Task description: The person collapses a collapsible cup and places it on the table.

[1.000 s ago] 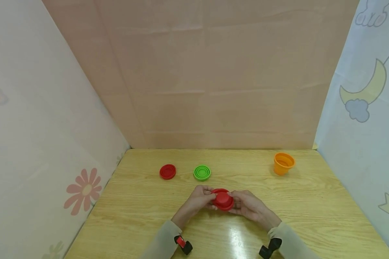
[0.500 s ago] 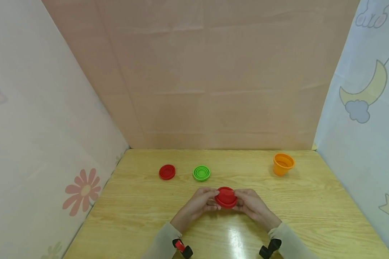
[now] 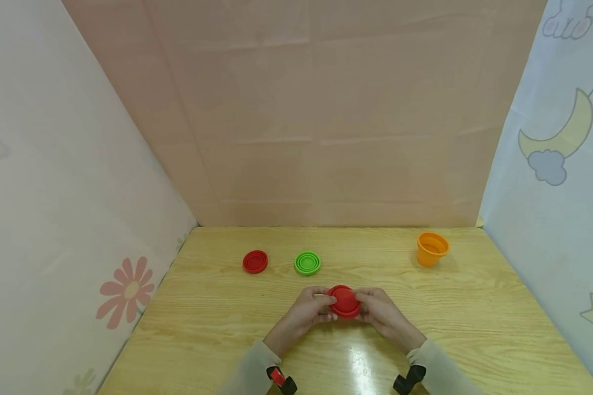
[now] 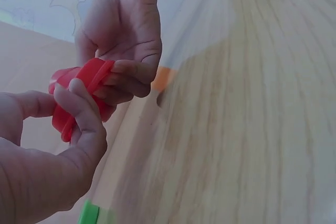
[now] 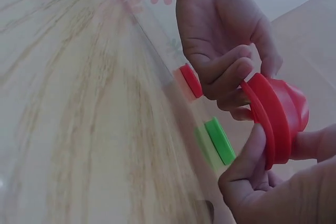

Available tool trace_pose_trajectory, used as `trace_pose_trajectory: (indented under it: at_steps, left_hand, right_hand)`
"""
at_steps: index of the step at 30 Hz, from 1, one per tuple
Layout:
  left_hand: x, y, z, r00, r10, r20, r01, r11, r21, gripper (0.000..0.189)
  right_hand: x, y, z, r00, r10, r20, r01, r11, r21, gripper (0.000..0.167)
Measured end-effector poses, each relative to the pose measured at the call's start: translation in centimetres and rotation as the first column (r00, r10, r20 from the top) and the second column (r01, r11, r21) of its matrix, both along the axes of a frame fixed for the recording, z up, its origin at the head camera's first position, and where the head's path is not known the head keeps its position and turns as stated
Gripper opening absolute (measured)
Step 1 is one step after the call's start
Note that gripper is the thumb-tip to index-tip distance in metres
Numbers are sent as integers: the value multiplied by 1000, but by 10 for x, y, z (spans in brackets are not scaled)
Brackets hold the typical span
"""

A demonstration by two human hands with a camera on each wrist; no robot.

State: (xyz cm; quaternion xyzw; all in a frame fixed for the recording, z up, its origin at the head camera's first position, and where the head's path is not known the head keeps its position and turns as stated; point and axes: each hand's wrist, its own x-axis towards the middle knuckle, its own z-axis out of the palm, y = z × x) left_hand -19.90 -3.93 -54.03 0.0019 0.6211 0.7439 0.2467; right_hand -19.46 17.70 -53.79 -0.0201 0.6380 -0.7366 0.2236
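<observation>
Both hands hold a red collapsible silicone cup [image 3: 345,303] above the table. The left hand [image 3: 306,310] grips its left side, thumb on the raised base and fingers round the rim. On the opposite side, the right hand [image 3: 382,312] pinches it in the same way. In the right wrist view the cup [image 5: 275,119] is tilted, its rim towards the table and its base bulging out partway. A second red collapsible cup [image 3: 255,262], folded flat, lies behind to the left. Beside that lies a flat green collapsible cup [image 3: 307,264].
An orange collapsible cup [image 3: 431,249], standing expanded, is at the back right of the wooden table [image 3: 197,329]. A brown panel [image 3: 316,137] rises along the back edge. Pale printed panels flank the left and right sides.
The red cup in the hands has turned slightly and shifted a little to the right, and its base looks wider and flatter. The cups on the table stay put.
</observation>
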Motion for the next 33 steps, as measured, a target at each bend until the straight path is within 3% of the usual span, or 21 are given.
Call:
trace_pose_trajectory:
  at_steps: [7,11,18,23,29,33]
  left_hand:
    - [-4,0,-4,982,74,-172,-104,980,-171,35]
    - [-5,-2,-1,972,85,-217,-139,960,-245,32]
    - [-2,0,3,966,89,-241,-153,952,-264,29]
    - [1,2,6,967,89,-238,-150,956,-251,29]
    - [0,-1,6,988,42,-151,-66,986,-154,40]
    - [0,-3,3,990,4,-138,-23,991,-134,47]
  right_hand:
    - [0,6,4,991,121,58,-112,984,-141,33]
    - [0,8,8,986,151,68,-135,971,-196,36]
    - [0,9,4,986,158,45,-147,969,-198,32]
    - [-1,5,1,995,100,26,-96,988,-124,33]
    - [0,6,2,999,32,3,-32,999,-38,43]
    - [2,9,2,999,32,13,-31,999,-32,48]
